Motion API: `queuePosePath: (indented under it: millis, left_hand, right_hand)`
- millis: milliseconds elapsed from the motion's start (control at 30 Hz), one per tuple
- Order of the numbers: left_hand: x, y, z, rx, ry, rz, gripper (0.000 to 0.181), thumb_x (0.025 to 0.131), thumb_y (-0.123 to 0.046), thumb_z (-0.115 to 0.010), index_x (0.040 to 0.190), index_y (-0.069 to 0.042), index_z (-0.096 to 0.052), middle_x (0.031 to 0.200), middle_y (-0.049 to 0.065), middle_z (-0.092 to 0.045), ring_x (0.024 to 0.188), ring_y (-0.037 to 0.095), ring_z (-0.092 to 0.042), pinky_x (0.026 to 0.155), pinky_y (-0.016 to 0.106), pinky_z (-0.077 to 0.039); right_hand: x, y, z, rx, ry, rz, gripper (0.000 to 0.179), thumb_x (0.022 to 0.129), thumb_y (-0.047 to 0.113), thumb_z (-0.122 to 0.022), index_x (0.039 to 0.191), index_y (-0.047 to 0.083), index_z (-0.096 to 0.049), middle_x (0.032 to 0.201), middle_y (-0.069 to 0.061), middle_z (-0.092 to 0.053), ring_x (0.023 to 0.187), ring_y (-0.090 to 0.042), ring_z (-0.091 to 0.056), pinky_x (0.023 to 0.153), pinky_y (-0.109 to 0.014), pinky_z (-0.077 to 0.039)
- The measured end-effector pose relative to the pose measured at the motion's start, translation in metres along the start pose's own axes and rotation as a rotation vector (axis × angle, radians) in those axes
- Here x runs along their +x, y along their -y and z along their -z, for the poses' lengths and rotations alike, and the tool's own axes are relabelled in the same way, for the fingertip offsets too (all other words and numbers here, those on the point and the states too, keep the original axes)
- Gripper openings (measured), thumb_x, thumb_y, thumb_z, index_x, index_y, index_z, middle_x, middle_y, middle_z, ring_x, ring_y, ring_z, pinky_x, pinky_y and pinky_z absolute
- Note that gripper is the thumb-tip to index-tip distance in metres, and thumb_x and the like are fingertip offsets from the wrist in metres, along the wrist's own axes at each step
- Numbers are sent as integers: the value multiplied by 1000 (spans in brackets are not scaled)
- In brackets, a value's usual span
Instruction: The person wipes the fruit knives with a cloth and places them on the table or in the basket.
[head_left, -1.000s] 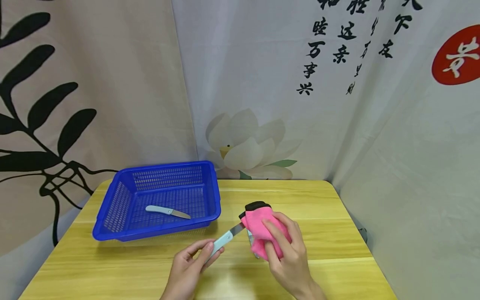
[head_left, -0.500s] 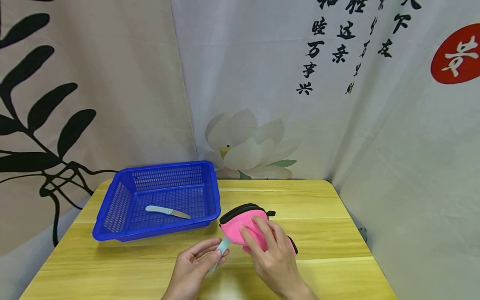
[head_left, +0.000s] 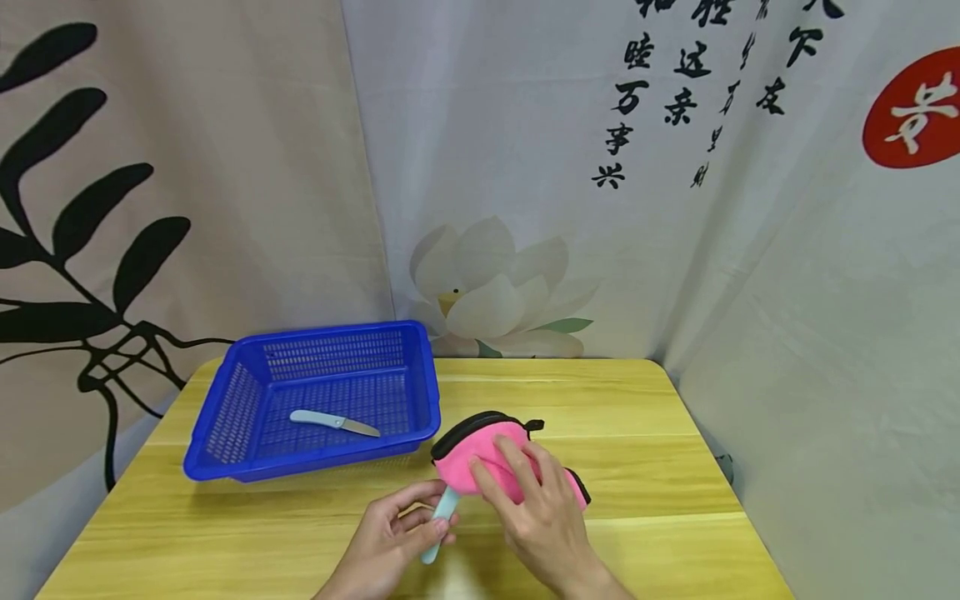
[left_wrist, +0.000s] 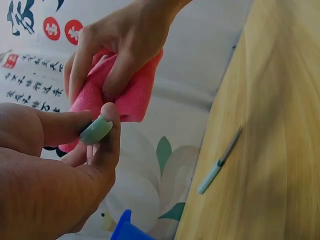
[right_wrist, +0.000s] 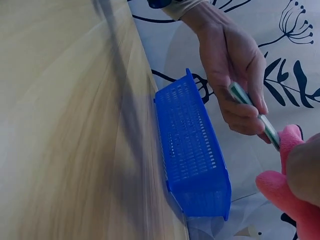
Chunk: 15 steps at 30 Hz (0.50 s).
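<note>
My left hand (head_left: 386,533) pinches the pale green handle of a small knife (head_left: 441,527) between thumb and fingers. My right hand (head_left: 543,521) grips a plush pink cloth (head_left: 468,467) with black edging and a small black loop. The cloth is folded about the knife's blade, which is hidden; only the handle shows below it. Seen from the right wrist, the handle (right_wrist: 270,131) runs up to the edge of the pink cloth (right_wrist: 290,145). Another small knife (left_wrist: 218,167) lies on the table in the left wrist view; in the head view it is out of sight.
A blue plastic basket (head_left: 322,333) stands at the back left of the wooden table (head_left: 600,392). One small knife (head_left: 335,422) with a pale handle lies in it. Printed curtains (head_left: 510,125) hang behind the table and along its right side.
The pink cloth has moved left and down over the blade, which showed a second ago. My right hand has moved left with it. The handle now tilts more upright in my left hand.
</note>
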<state>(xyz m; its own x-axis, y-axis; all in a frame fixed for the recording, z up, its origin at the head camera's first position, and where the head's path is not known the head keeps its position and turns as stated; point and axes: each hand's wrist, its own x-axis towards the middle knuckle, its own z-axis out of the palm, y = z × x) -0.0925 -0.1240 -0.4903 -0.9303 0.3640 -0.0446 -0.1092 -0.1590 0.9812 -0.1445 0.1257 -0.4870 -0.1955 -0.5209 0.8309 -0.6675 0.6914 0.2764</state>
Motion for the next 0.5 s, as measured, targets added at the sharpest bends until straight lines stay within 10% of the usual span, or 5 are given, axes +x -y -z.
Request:
queuePosePath:
  millis: [500]
  left_hand:
    - [0, 0, 4, 14, 21, -13, 61, 108, -5, -72, 159, 19, -48, 136, 23, -76, 114, 11, -80, 100, 34, -70]
  right_hand:
    - [-6, -24, -4, -51, 66, -112, 37, 121, 26, -48, 137, 16, -80, 139, -24, -70, 110, -43, -64, 86, -51, -63]
